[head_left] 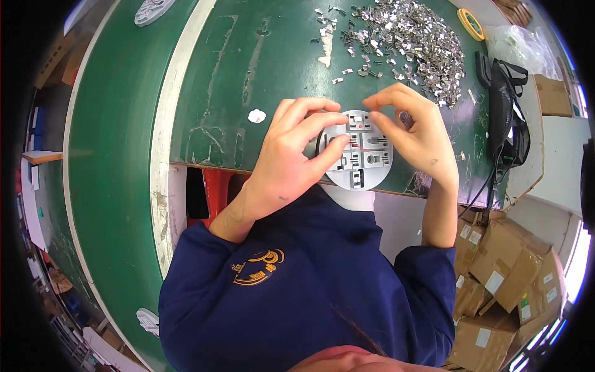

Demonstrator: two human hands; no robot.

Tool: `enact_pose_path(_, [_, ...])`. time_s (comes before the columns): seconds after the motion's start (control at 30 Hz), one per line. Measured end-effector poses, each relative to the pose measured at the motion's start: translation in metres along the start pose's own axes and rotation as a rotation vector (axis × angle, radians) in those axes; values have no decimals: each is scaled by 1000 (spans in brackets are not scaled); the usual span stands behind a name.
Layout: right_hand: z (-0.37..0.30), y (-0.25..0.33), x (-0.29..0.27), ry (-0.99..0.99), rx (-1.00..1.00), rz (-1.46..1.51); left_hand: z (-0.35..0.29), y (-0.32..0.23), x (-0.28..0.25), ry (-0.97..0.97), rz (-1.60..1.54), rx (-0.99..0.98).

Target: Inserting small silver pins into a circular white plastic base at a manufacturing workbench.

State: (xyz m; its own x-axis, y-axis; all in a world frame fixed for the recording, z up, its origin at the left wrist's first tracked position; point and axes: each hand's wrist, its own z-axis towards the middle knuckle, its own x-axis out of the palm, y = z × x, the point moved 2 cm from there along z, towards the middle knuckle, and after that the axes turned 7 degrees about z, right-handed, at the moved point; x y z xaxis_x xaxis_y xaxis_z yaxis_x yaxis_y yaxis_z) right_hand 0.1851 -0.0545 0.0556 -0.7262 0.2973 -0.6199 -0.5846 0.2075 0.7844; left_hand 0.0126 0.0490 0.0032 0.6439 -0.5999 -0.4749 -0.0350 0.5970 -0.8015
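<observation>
A round pale-grey plastic plate point(372, 177) with several slotted compartments lies at the table's front edge, close to my body. Small metal parts and a short red wire point(361, 148) sit in it. From the left, my left hand point(290, 141) reaches over the plate with thumb and index finger apart, their tips at its left side. My right hand point(421, 131) is by the upper right rim, index finger and thumb curved and slightly separated. A small shiny, dark-and-clear rounded thing point(406, 118) shows in that hand's hollow; its other fingers are hidden, and its kind is unclear.
A large heap of small metal clips point(412, 40) covers the back right of the green table point(217, 80). A white piece point(256, 115) lies left of my left hand. Yellow tape point(471, 24), a black bag point(509, 118) and a plastic bag point(524, 49) stand right. Cardboard boxes point(505, 251) are stacked below.
</observation>
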Motion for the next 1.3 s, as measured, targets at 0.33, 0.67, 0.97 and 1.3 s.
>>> enact_pose_path(0.33, [3, 1, 4, 21, -67, 48, 3, 2, 2, -21, -16, -23])
enact_pose_path(0.67, [-11, 7, 14, 25, 219, 518, 4, -6, 11, -223, -72, 171])
enact_pose_path(0.97, [-18, 10, 11, -34, 92, 394, 0, -2, 10, -72, -363, 33])
enact_pose_path(1.3, [-25, 22, 6, -107, 39, 306, -4, -7, 11, -37, -811, -209])
